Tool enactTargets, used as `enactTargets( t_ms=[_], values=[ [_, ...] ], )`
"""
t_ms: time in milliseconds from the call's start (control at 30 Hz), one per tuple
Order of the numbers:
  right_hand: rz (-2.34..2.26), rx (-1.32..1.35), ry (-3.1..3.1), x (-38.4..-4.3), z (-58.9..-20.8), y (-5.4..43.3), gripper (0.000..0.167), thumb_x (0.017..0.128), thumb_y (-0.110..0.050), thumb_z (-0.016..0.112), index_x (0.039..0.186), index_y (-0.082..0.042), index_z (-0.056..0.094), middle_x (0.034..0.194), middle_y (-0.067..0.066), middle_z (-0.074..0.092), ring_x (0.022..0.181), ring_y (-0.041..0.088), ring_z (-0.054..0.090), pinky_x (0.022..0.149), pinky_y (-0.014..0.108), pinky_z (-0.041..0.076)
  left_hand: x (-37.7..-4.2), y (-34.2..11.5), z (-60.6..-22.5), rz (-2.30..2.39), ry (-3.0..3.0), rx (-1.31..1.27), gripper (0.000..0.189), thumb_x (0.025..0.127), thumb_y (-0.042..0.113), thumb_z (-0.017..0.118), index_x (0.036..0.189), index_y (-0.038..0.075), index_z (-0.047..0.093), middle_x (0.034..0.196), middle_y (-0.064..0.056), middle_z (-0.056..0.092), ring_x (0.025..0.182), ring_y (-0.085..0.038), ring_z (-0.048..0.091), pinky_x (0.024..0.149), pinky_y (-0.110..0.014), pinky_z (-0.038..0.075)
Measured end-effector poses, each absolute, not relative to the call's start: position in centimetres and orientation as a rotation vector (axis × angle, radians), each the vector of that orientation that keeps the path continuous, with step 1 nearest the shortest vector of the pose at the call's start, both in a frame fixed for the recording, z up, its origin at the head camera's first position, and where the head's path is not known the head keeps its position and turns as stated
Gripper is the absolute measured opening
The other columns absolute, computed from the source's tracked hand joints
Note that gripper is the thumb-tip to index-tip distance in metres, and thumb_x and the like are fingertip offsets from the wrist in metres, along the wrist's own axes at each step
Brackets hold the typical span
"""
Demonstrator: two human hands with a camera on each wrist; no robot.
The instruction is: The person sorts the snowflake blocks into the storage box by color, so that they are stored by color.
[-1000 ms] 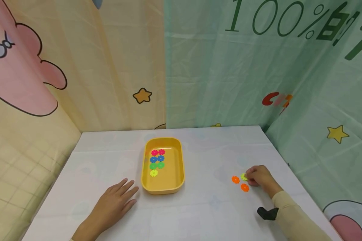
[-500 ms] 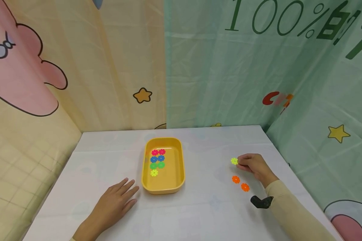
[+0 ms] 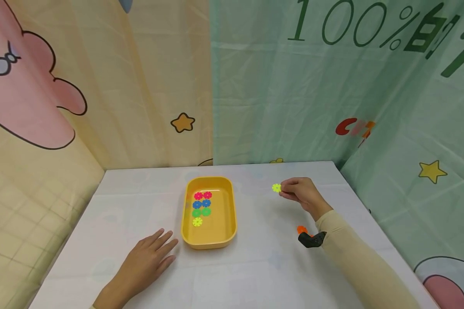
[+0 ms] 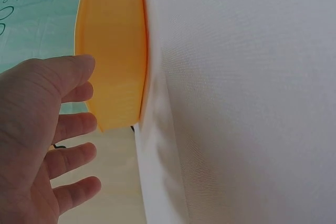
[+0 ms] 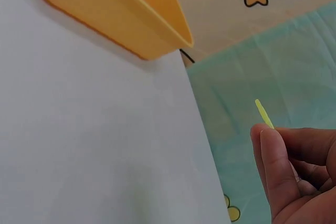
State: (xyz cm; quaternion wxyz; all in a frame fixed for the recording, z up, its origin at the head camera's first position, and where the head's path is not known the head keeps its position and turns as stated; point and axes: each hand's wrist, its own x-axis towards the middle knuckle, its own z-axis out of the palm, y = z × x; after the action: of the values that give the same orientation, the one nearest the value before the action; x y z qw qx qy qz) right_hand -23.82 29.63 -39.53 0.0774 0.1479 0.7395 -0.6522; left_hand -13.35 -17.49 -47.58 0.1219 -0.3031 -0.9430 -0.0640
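Note:
My right hand (image 3: 302, 194) pinches a yellow flower-shaped disc (image 3: 276, 188) between thumb and fingers, above the table to the right of the tray. In the right wrist view the thin yellow disc (image 5: 264, 114) shows edge-on at the fingertips. The yellow tray (image 3: 221, 227) holds paired pink (image 3: 203, 195), blue (image 3: 201, 204) and green (image 3: 201, 212) flower discs in rows, with a single yellow flower disc (image 3: 197, 222) below them. My left hand (image 3: 145, 262) lies beside the tray's near left corner with fingers spread, holding nothing.
An orange flower disc (image 3: 301, 229) lies on the white table (image 3: 255, 274); another beside it is mostly hidden by the black wrist-camera mount (image 3: 311, 240) on the right sleeve. Printed curtains (image 3: 270, 98) stand behind and beside the table.
The right hand has picked the yellow flower disc up from beside the orange ones and carried it left and away from me. The left hand has stayed in place.

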Motion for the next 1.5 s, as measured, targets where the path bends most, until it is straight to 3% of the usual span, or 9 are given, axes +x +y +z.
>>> enactTargets(
  t_ms=[600,1100,1500],
  values=[
    [-1.834,0.393,2.255,-26.6,-38.5,20.1,0.017,0.096,-0.005,0.069,0.111,0.002,0.071,0.101,0.015,0.072,0.075,0.017,0.073,0.080,0.031,0.062,-13.2,-17.8,-48.1,-0.198,-2.712,-0.896,0.047,0.085,0.035,0.082,0.127,0.017,0.072,0.135,-0.007,0.067,0.131,-0.034,0.058,0.098,-0.053,0.053],
    [-1.816,0.361,2.186,-27.6,-39.4,14.7,0.016,0.094,-0.003,0.071,0.110,0.002,0.070,0.100,0.016,0.071,0.073,0.018,0.073,0.075,0.029,0.062,-13.0,-17.9,-48.0,-0.203,-2.727,-0.889,0.047,0.086,0.035,0.081,0.127,0.016,0.073,0.135,-0.007,0.067,0.131,-0.034,0.058,0.099,-0.053,0.053],
    [-1.785,0.300,2.188,-27.4,-40.6,11.6,0.008,0.094,0.000,0.069,0.102,0.004,0.070,0.090,0.014,0.067,0.068,0.016,0.072,0.069,0.026,0.062,-12.7,-18.1,-47.8,-0.216,-2.716,-0.882,0.047,0.085,0.035,0.082,0.127,0.016,0.073,0.135,-0.007,0.068,0.131,-0.034,0.059,0.098,-0.053,0.054]
  ],
)
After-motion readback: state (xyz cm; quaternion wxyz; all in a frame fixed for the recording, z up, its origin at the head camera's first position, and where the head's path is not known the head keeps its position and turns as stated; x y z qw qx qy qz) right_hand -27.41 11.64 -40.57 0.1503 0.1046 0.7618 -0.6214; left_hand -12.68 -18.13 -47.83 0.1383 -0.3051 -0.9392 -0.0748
